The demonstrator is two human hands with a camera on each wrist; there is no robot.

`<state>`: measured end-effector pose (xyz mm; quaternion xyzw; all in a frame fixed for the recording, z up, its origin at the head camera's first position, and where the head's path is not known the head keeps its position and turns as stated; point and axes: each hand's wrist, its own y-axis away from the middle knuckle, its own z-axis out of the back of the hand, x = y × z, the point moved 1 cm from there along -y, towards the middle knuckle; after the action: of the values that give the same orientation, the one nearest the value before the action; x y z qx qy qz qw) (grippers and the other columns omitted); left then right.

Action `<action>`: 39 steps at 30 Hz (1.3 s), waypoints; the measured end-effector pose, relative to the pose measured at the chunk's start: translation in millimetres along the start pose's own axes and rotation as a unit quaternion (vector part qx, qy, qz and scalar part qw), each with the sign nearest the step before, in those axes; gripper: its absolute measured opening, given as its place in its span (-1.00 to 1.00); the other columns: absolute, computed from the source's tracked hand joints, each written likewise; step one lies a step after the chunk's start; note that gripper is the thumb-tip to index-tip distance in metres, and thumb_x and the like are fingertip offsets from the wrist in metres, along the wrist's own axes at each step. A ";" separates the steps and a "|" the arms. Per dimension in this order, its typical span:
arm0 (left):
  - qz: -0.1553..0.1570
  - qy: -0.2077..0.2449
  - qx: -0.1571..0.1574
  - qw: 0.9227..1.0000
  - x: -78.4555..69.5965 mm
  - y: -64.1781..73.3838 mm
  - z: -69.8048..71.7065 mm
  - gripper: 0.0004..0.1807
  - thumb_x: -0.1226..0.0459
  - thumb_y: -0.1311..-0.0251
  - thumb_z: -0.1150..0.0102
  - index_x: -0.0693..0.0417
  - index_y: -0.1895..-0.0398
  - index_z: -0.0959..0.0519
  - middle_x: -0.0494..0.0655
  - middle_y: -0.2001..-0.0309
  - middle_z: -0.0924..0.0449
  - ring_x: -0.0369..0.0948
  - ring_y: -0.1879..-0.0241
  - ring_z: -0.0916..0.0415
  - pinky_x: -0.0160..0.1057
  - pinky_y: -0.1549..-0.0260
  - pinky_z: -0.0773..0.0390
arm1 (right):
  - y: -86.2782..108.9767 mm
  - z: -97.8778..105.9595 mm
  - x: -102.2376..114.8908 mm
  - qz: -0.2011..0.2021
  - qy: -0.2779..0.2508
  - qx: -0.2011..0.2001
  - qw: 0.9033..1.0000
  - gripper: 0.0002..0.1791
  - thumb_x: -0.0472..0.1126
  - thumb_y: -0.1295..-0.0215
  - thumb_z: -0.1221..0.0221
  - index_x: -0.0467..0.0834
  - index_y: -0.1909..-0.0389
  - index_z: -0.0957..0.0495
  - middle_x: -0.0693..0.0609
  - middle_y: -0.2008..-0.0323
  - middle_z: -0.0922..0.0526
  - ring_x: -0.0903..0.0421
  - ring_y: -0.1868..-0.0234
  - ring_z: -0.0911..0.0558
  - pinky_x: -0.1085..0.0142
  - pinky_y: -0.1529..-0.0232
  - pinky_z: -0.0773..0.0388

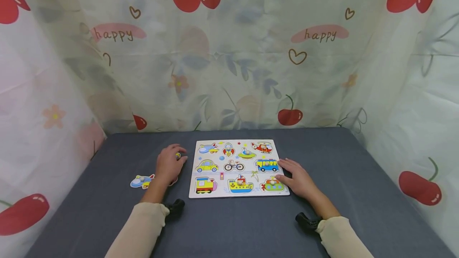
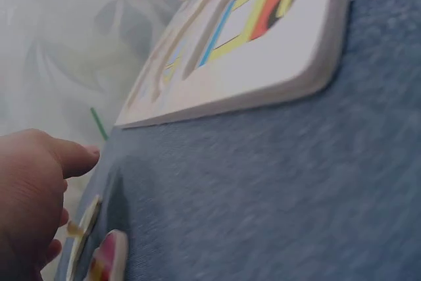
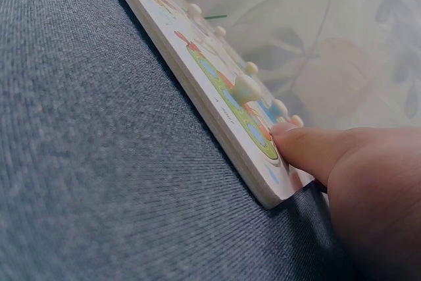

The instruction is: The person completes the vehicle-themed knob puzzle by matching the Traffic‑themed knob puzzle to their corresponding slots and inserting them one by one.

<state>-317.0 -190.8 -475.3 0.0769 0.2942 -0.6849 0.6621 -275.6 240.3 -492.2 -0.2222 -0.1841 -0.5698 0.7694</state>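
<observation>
A wooden knob puzzle board (image 1: 221,175) with vehicle pictures lies flat on the table. Left of it, my left hand (image 1: 171,163) hovers with loosely bent fingers over a small yellow puzzle piece (image 1: 178,155), which they partly hide. The left wrist view shows a knobbed piece (image 2: 84,231) under the fingers and a pink-edged piece (image 2: 112,258) nearer. An airplane piece (image 1: 142,181) lies left of that forearm. My right hand (image 1: 299,178) rests at the board's right edge, thumb on the board beside the submarine piece (image 3: 227,93), fingers near the bus piece (image 1: 267,165).
Knobbed rocket, helicopter, bicycle and boat (image 1: 240,185) pieces sit in the board. The airplane, car and train (image 1: 204,185) spots show no knob. A dark grey cloth (image 1: 244,226) covers the table, and printed curtains (image 1: 233,51) surround it behind and at both sides.
</observation>
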 end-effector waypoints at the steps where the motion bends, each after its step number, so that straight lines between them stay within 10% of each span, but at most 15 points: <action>1: 0.004 0.000 0.003 1.000 1.5 -0.7 1.1 -0.76 0.22 -0.24 -0.27 0.07 0.06 -0.66 0.15 -0.24 -0.42 0.16 -0.25 -0.28 0.19 -0.20 -0.18 | 0.0 0.0 -0.1 -0.001 0.000 0.000 1.000 -0.29 0.00 -0.29 -0.25 -0.23 -0.38 -0.32 -0.23 -0.36 -0.32 -0.23 -0.42 -0.14 -0.22 -0.27 -0.10; 39: 0.053 -0.044 0.091 0.993 41.1 -8.3 28.1 -0.51 0.20 -0.29 -0.20 0.11 -0.27 -0.47 0.27 -0.23 -0.35 0.26 -0.19 -0.23 0.25 -0.08 -0.19 | -0.2 -0.7 0.2 -0.002 -0.002 -0.001 1.000 -0.30 -0.02 -0.29 -0.26 -0.23 -0.37 -0.33 -0.21 -0.35 -0.34 -0.22 -0.42 -0.15 -0.21 -0.28 -0.10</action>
<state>-321.4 -240.8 -470.2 0.1223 0.1965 -0.6757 0.6999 -275.7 239.6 -492.6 -0.2234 -0.1857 -0.5708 0.7680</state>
